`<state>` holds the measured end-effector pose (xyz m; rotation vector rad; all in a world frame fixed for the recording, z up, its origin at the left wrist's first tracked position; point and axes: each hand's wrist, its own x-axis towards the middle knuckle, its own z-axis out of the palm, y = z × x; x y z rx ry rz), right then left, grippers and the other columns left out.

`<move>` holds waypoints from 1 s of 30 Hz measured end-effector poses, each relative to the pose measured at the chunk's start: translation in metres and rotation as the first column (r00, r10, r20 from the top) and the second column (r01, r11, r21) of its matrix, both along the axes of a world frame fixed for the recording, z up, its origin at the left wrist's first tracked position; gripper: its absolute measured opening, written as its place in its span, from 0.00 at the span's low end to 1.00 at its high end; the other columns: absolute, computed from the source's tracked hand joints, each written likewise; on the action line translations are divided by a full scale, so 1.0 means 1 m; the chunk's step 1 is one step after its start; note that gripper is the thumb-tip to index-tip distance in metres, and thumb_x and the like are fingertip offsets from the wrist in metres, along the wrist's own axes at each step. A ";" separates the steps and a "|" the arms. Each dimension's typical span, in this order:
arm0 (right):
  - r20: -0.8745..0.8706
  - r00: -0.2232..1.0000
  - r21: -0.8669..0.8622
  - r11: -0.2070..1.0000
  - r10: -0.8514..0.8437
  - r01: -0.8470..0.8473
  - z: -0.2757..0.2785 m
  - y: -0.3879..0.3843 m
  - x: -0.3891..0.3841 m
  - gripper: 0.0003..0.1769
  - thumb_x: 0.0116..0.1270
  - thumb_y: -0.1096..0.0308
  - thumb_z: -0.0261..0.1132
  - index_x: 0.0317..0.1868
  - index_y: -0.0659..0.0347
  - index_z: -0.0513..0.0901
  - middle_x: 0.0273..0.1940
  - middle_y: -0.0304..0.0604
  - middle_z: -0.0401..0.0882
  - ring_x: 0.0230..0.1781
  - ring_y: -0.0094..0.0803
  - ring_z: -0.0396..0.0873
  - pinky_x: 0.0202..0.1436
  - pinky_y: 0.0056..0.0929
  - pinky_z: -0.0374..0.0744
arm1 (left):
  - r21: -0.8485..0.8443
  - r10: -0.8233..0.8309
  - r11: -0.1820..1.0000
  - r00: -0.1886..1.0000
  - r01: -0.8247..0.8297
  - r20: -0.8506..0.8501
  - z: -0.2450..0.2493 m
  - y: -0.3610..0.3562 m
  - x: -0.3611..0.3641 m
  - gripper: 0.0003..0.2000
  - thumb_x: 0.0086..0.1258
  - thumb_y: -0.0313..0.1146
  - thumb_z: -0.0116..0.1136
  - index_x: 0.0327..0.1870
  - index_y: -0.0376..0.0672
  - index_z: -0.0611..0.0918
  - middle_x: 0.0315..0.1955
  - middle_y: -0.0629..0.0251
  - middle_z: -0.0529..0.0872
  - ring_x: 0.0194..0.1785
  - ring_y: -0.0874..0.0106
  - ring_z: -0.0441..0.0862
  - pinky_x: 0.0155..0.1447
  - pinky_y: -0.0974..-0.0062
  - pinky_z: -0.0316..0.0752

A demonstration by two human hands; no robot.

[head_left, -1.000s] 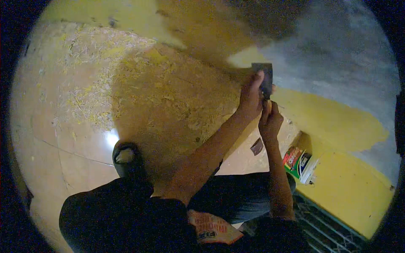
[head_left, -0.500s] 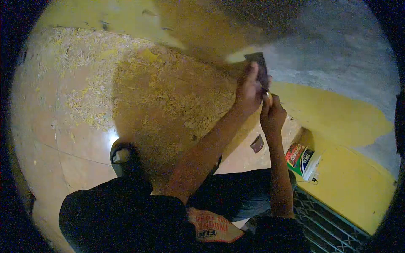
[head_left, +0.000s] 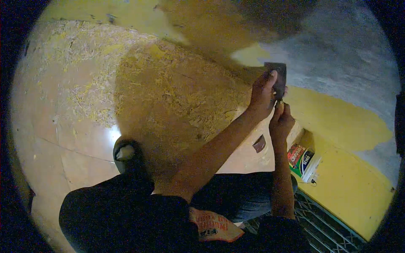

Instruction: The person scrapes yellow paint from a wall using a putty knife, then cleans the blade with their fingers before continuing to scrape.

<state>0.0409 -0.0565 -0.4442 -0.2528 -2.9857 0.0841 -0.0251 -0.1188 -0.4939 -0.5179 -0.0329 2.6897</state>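
Note:
My left hand point(head_left: 264, 93) is closed around the dark, flat, rectangular blade of a scraper point(head_left: 280, 76), its thumb lying along the blade's face. Just below, my right hand point(head_left: 282, 123) pinches the scraper's narrow handle end, where a small yellowish part shows between the fingers. Both hands are close together in front of the wall, with the blade pointing up and away from me. Most of the handle is hidden by the fingers.
Yellow paint flakes point(head_left: 93, 76) litter the tiled floor. The wall point(head_left: 337, 63) is part yellow, part bare grey. A dark brown scrap point(head_left: 259, 144) lies near my right forearm. A labelled bucket point(head_left: 303, 162) stands by the yellow ledge point(head_left: 350, 185), above a metal grille point(head_left: 325, 225).
Both hands, with the scraper between them, have shifted right and slightly down in view. The blade now stands more upright. The camera view has moved a little.

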 end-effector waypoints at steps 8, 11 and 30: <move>-0.076 0.989 0.082 0.989 0.127 -0.121 0.005 -0.002 -0.004 0.11 0.66 0.59 0.55 0.37 0.58 0.75 0.21 0.52 0.77 0.19 0.49 0.76 0.20 0.39 0.72 | 0.080 0.017 0.997 0.999 -0.014 -0.027 0.005 0.001 0.001 0.15 0.66 0.50 0.51 0.36 0.46 0.74 0.24 0.68 0.78 0.26 0.74 0.77 0.31 0.78 0.73; 0.049 0.995 0.009 0.996 -0.086 0.086 0.009 -0.007 0.001 0.12 0.66 0.59 0.53 0.38 0.60 0.75 0.22 0.54 0.77 0.20 0.49 0.77 0.21 0.40 0.72 | 0.005 0.025 1.000 0.999 -0.024 -0.039 0.000 -0.004 -0.004 0.15 0.66 0.50 0.50 0.36 0.46 0.74 0.25 0.69 0.78 0.26 0.75 0.77 0.32 0.78 0.74; -0.054 0.998 0.064 0.998 0.019 -0.016 0.006 -0.001 0.001 0.09 0.65 0.61 0.56 0.35 0.59 0.75 0.21 0.52 0.77 0.19 0.48 0.77 0.21 0.40 0.73 | 0.064 -0.032 0.997 0.999 0.032 -0.008 0.014 -0.008 0.001 0.17 0.64 0.49 0.54 0.37 0.44 0.73 0.24 0.68 0.77 0.25 0.73 0.77 0.29 0.76 0.74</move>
